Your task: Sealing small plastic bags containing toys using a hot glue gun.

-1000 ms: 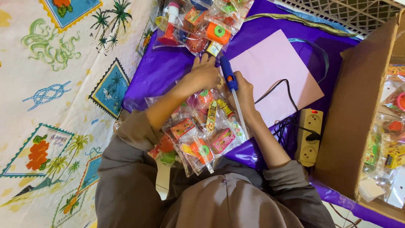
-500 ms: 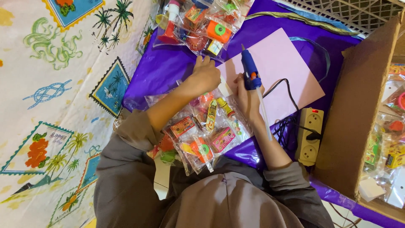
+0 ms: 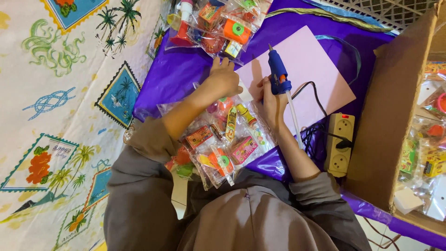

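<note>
My right hand grips a blue glue gun, its nozzle pointing up and away over a pink sheet of paper. A white glue stick sticks out of the gun's back along my forearm. My left hand rests flat at the pink sheet's near-left corner, fingers on its edge. Clear packets of small colourful toys lie under and between my forearms.
Purple cloth covers the work area. More toy packets are piled at the top. A beige power strip with a plugged black cord lies right. A cardboard box holding packets stands far right. A patterned sheet lies left.
My right hand has lifted the glue gun and swung it right, over the pink sheet. My left hand moved up to the sheet's corner.
</note>
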